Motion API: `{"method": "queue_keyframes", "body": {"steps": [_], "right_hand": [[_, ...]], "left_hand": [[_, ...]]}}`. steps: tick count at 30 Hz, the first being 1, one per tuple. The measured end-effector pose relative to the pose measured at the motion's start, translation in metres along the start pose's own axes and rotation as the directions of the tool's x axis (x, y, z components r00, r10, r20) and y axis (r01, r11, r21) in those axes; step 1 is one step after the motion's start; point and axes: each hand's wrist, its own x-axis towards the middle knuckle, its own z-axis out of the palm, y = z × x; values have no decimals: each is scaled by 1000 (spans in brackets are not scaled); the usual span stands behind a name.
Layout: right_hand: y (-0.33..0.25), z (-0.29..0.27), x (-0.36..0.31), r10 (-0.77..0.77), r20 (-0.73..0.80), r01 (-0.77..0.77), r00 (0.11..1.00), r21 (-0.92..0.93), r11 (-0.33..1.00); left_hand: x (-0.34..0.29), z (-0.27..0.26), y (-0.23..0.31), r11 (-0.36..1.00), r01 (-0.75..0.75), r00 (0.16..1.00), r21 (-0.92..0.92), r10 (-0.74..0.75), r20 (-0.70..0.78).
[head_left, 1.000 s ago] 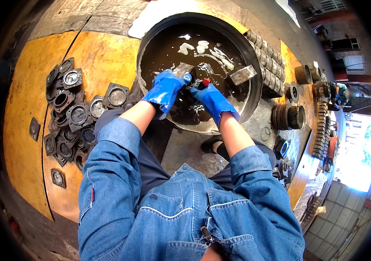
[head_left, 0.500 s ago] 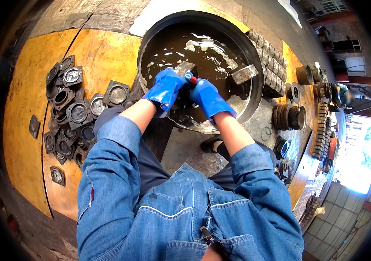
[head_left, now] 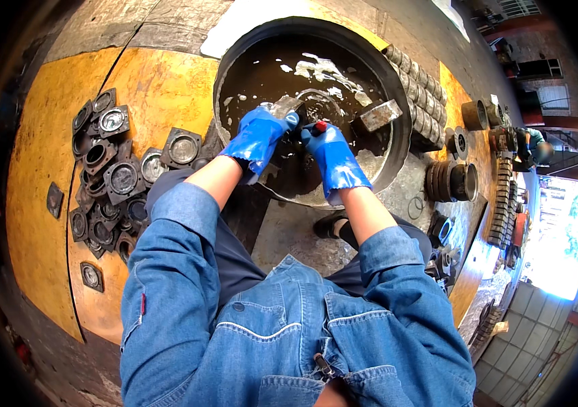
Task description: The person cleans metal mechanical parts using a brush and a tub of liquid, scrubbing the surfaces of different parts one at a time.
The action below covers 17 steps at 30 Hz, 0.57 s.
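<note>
Both of my hands wear blue rubber gloves over a wide round black tub (head_left: pixel 302 24) of murky brown water with foam. My left hand (head_left: pixel 260 136) is closed around a wet grey metal part (head_left: pixel 284 106), whose lower side is hidden by the glove. Just to its right, my right hand (head_left: pixel 334 157) grips a small tool with a red end (head_left: pixel 321 126); the rest of the tool is mostly hidden, so its kind is unclear. The hands are slightly apart. A rectangular metal block (head_left: pixel 378 116) rests at the tub's right side.
Square metal parts with round openings (head_left: pixel 123 178) lie heaped on the yellow board (head_left: pixel 45 136) at left. Stacked metal cylinders (head_left: pixel 425 102) stand against the tub's right side, with ribbed rings (head_left: pixel 448 182) nearer me. My shoe (head_left: pixel 326 226) is below the tub.
My right hand has shifted slightly right, away from the left, with the red-ended tool. Ripples now show in the water beyond the hands. The left hand stays nearly in place.
</note>
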Motion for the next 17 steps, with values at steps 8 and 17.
{"method": "queue_keyframes", "body": {"steps": [8,17], "right_hand": [[-39,-39,-27,30,383,-153,923,295,943],[-52,-19,-27,-13,202,65,979,-255,965]], "left_hand": [[-10,-8,7,988,111,993,109,-115,31],[-9,-14,9,978,151,985,143,-161,62]]}}
